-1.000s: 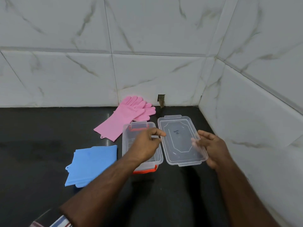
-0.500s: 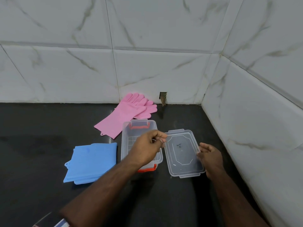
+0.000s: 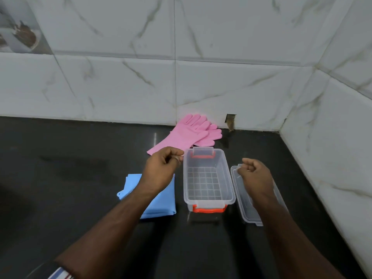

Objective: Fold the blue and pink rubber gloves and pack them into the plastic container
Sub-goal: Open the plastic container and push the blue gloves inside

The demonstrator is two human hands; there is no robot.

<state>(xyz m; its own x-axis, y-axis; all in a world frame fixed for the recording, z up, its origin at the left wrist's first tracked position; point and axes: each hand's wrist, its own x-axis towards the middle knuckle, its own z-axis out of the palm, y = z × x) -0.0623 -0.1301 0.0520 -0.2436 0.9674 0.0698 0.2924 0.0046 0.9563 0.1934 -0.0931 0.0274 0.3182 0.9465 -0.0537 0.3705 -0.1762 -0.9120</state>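
A clear plastic container [image 3: 229, 178] with orange clips stands open and empty on the black counter. Its clear lid [image 3: 244, 206] lies flat just to the right of it. Two pink rubber gloves [image 3: 187, 135] lie stretched out behind the container, near the back wall. Folded blue gloves [image 3: 132, 188] lie left of the container, partly hidden under my left forearm. My left hand [image 3: 161, 170] hovers left of the container's far corner, its fingers curled with nothing in them. Over the lid's far end hovers my right hand [image 3: 255, 176], also curled and holding nothing.
The black counter [image 3: 80, 178] stretches away to the left and towards me. White marble-look tiled walls close the back and the right side, meeting in a corner. A small hole [image 3: 230, 122] shows in the back wall behind the pink gloves.
The lid has been set down right of the container and my right hand has let go of it. My left hand has left the container's rim and moved left.
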